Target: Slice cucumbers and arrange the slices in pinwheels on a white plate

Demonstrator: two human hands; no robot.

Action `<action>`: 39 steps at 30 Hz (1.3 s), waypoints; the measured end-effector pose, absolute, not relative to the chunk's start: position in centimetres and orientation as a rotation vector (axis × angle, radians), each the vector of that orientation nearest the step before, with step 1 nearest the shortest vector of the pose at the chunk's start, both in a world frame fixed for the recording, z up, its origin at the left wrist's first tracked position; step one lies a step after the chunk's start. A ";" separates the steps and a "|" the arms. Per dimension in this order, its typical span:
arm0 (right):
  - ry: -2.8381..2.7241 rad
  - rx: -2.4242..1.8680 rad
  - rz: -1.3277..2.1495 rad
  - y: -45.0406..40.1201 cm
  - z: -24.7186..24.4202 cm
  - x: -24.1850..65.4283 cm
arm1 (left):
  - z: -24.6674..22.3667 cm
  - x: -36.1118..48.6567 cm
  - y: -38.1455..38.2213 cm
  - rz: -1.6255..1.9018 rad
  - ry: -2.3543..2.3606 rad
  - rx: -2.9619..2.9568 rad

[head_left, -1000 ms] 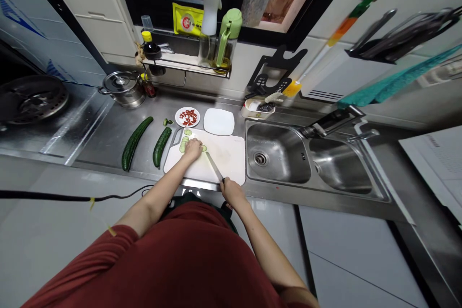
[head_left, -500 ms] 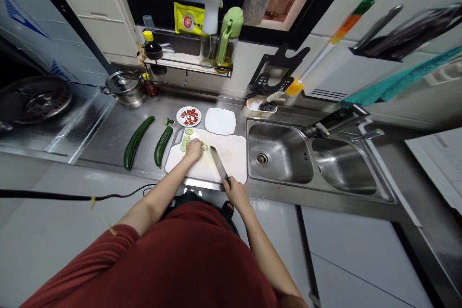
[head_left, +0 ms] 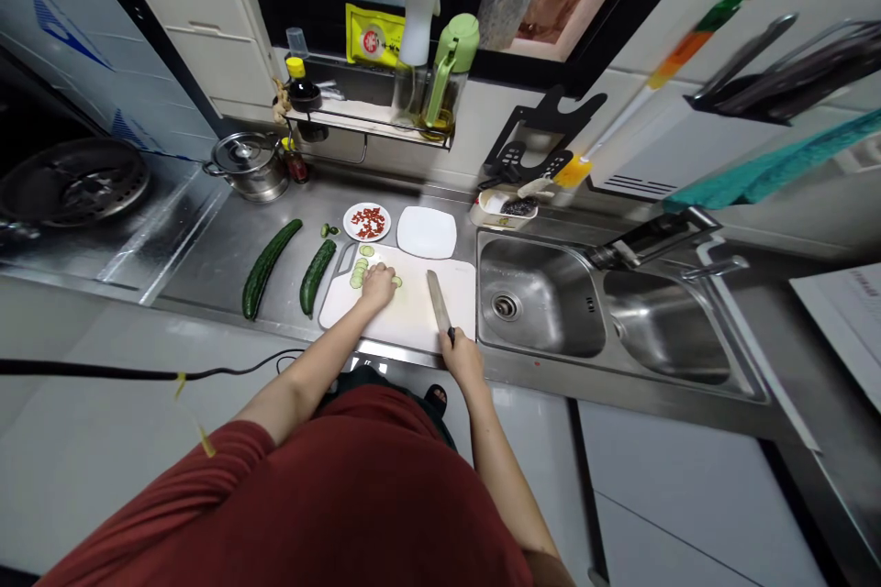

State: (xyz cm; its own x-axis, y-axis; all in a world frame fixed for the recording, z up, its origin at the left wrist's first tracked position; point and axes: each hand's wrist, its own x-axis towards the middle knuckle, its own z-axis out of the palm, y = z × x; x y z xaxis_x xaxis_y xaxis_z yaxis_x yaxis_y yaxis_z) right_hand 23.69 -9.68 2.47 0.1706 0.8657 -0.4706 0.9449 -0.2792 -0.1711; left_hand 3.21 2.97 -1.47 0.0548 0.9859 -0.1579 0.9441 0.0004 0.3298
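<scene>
Left arm comes in diagonally from lower left, forearm stretched forward over the near edge of the white cutting board. Left hand palm down on the board's left half, fingers bent, pointing away from the person; whether they're clamped on something underneath, can't tell. Cucumber slices just left of it in a short row, one single slice right at the fingertips.

Right arm angles up and left from lower right. Right hand at the board's near edge, fingers wrapped round the black handle of the knife. Blade points away, tip slightly left, clear of the slices; touching board or just above, can't tell.

Left of board on the steel table: shorter cucumber near the board, longer cucumber further left. Behind board: round plate with red bits, and bare white plate.

Labels: yellow packet on the ledge, round red emblem plus dark characters, too small to read. Splash panel at left has blue striped marks. White panel at right edge, faint print, illegible.
</scene>
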 end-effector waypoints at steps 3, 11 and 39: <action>1.793 2.271 -0.734 -9.5 2.3 23.7 | -1.6 3.2 3.0 0.187 1.944 1.986; 1.798 2.245 -0.723 -9.4 2.0 23.7 | -1.1 3.2 2.7 0.312 1.965 1.918; 1.835 2.277 -0.784 -9.3 0.8 24.0 | -2.2 -2.8 -2.3 0.824 2.228 1.336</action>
